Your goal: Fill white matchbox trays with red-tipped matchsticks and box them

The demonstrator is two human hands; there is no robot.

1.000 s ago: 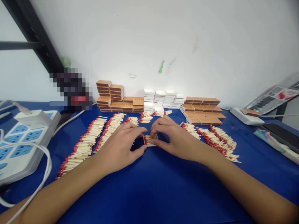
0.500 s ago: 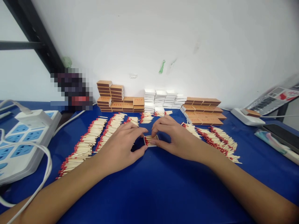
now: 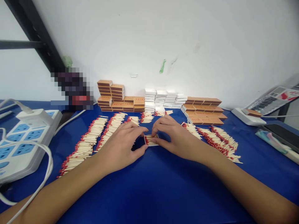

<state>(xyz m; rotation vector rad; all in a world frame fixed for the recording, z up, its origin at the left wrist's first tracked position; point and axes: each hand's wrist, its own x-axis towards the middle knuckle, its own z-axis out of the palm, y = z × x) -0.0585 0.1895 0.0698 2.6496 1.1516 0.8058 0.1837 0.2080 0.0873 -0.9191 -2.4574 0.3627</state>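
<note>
**White tray is lying open, matches are filling its floor!**

And here the small oblong tray is resting flat on the blue tabletop, its open top facing upward, its longer sides running roughly left to right. Inside, the matches are lying lengthwise, side by side, red heads clustering at the left end, pale sticks stretching rightward. Fingers are covering part of the load, so the full count is staying hidden, but the thin pale rim is showing clearly on the left!

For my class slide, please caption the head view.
Left hand and right hand at a tray of matches, matchboxes stacked behind.
</note>
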